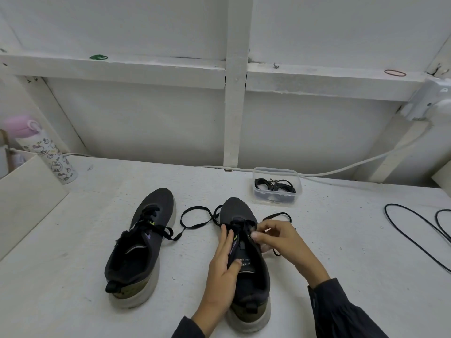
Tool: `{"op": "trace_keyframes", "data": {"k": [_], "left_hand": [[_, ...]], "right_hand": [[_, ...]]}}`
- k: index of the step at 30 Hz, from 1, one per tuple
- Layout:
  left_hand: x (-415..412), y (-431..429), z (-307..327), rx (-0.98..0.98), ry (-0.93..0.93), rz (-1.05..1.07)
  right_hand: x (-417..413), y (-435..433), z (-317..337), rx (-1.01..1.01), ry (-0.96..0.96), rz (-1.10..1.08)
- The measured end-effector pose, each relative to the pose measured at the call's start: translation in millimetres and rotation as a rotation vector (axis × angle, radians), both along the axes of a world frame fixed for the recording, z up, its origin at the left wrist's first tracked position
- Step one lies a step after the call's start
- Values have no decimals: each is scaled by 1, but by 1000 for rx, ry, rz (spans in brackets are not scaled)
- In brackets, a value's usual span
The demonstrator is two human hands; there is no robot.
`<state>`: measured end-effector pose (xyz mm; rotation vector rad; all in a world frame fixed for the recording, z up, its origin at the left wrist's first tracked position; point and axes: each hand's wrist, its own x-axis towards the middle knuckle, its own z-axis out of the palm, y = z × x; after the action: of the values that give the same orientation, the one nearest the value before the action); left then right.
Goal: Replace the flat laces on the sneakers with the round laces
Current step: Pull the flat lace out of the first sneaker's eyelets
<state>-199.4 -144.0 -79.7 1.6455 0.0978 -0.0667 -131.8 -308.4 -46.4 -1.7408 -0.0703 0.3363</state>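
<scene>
Two dark grey sneakers with pale soles stand on the white table, toes pointing away. The left sneaker [140,242] keeps its flat black lace, untied. On the right sneaker [246,264] the flat lace [195,219] is loosened, its loops trailing over the table on both sides. My left hand [223,262] grips the right sneaker's tongue and left flank, thumb on the tongue. My right hand [278,240] pinches the flat lace at the right-hand eyelets. The round black laces [274,185] lie coiled in a clear plastic box [277,170] behind the right sneaker.
A patterned bottle with a pink lid [42,150] stands at the far left beside a white board [26,198]. A black cable [419,230] loops over the table at the right. A white cord [341,169] runs along the back wall.
</scene>
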Motion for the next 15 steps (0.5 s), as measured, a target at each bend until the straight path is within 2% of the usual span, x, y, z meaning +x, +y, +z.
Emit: {"op": "trace_keyframes", "data": {"k": [6,10,12,15], "left_hand": [[1,1,1,23,8,-22],[1,2,1,25,9,-31],[1,1,2,34,4,-24],[2,0,2,52,2,-22]], "right_hand": [[4,7,1,-105,-49,-81],[4,10,5,85,15,-313],[3,6,5,96,35,-265],[-2,3,4,1,76,-62]]}}
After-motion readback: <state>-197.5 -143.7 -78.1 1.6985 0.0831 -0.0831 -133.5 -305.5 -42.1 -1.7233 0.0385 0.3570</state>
